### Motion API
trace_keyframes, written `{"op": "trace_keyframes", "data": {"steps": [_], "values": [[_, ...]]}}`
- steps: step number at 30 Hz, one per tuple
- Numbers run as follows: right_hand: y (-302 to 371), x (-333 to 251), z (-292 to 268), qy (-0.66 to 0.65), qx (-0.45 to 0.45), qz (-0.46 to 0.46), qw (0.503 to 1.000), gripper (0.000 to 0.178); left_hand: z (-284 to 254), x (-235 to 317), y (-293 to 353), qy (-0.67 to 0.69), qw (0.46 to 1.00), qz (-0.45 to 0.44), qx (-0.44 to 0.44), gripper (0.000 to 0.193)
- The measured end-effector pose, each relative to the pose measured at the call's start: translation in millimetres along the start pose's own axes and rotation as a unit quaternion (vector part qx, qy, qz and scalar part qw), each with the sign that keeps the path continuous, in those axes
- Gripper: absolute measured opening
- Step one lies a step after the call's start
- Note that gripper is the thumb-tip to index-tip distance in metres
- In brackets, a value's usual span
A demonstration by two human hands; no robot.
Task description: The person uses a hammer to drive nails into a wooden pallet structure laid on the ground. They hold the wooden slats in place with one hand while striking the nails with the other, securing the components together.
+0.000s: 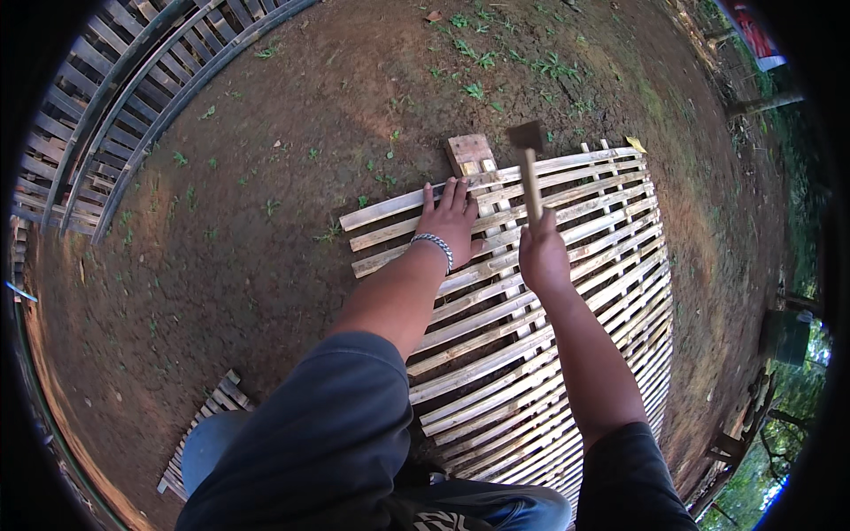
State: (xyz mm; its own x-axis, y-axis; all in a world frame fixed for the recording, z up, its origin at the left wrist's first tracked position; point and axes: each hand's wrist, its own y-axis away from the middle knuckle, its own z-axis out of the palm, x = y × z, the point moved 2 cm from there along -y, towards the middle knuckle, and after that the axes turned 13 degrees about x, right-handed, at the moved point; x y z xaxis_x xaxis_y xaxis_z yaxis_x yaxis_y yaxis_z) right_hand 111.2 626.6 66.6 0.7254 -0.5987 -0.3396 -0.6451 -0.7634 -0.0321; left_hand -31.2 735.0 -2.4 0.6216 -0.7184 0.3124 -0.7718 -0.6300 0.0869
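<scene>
My left hand lies over the top slats of a bamboo slat panel. Its fingers are spread and point toward the panel's far edge, and a chain bracelet circles the wrist. In my right hand is a hammer, its wooden handle gripped and its dark head raised near the far edge. Crosspieces run beneath the pale slats, which lie side by side with gaps. A wooden block sits at the far edge, just beyond my left fingertips.
Bare brown soil with small green weeds surrounds the panel. A wooden slatted structure stands at the far left. Near my left knee lies a smaller slatted piece. Trees and a dark green container are at the right.
</scene>
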Motion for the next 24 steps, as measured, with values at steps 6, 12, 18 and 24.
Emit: {"op": "trace_keyframes", "data": {"steps": [6,12,18,24], "values": [[-33.8,-11.2,-27.2,0.076,-0.149,-0.079,0.983,0.029,-1.1,-4.2,1.4,-0.002,1.000,0.001,0.010,0.084],[-48.4,-80.0,-56.3,-0.086,0.026,-0.002,0.996,0.038,4.6,-5.6,1.6,0.005,1.000,-0.001,0.026,0.085],[-75.8,-71.0,-81.8,0.173,-0.217,-0.130,0.952,0.032,-4.6,-6.1,4.5,0.014,1.000,-0.009,0.012,0.086],[-41.2,-69.9,-48.2,-0.007,-0.006,-0.052,0.999,0.038,0.7,-5.4,5.0,0.014,1.000,-0.004,0.012,0.086]]}}
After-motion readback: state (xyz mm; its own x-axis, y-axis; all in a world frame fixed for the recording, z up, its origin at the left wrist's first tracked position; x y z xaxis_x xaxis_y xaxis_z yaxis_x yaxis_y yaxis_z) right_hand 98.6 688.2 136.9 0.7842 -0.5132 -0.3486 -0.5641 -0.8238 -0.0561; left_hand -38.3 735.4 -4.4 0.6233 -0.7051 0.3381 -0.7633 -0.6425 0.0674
